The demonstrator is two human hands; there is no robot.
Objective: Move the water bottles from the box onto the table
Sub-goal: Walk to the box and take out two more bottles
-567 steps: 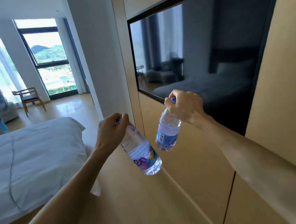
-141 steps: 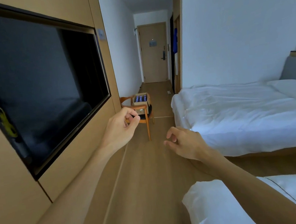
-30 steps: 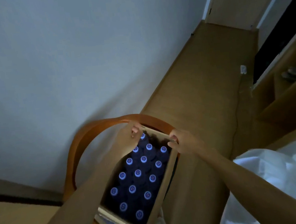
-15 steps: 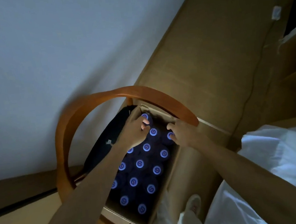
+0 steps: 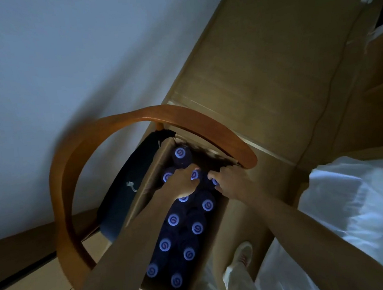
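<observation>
Many capped bottles upright in cardboard box — left hand, right hand each gripping one cap.

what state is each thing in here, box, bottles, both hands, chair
brown cardboard box: open at the top, sitting on the chair seat
blue-capped water bottles: upright in the box, caps on
left hand: fingers curled on a bottle cap
right hand: fingers curled on another bottle cap
curved wooden chair: upright, holding the box
white bedding: rumpled
</observation>
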